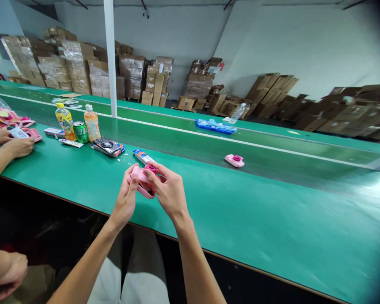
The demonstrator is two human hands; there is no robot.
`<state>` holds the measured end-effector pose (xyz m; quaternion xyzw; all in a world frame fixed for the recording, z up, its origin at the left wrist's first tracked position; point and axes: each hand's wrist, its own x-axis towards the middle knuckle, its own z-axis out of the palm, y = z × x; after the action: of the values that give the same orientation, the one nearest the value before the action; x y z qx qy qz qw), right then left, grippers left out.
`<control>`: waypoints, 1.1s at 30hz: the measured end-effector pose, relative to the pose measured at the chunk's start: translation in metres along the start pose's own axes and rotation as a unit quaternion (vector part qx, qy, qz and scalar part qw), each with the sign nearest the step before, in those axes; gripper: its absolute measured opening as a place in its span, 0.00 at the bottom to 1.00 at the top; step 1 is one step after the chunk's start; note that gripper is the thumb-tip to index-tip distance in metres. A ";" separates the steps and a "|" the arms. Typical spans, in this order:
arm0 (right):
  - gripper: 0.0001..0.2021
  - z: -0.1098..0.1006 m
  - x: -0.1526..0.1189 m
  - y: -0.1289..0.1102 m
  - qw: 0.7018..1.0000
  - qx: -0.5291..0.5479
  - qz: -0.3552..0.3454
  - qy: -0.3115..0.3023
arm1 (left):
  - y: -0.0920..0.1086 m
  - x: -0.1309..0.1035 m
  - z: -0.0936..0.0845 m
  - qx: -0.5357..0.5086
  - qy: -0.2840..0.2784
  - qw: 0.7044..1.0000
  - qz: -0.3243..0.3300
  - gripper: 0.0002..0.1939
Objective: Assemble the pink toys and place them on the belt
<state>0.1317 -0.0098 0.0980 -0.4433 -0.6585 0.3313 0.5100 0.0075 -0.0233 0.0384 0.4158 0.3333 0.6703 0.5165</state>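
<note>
Both of my hands hold a pink toy camera (142, 188) above the near edge of the green table. Its shell looks parted, with a dark inside showing at the lower side, and a magenta lens ring (150, 169) is on top. My left hand (126, 198) grips the left end with thumb and fingers. My right hand (171, 192) pinches the right side by the lens ring. Just behind the hands lies a white, blue and orange small box (142, 156). Small white bits (124, 159) are scattered left of it.
A second pink toy camera (234, 160) and a blue tray (215, 126) rest on the conveyor (183, 143). At left stand two drink bottles (92, 122), a green can (81, 132) and a black phone-like device (107, 145). Another person's hands (19, 145) work beside pink parts (6, 120).
</note>
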 end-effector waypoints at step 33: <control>0.10 0.029 -0.037 0.074 0.988 -0.029 -0.097 0.119 | -0.025 0.016 0.033 -0.152 0.143 0.978 0.012 0.19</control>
<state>0.1251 -0.0148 0.0104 -0.4280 -0.6428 0.2057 0.6011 0.0453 -0.0011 0.0338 0.2357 0.2931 0.7717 0.5128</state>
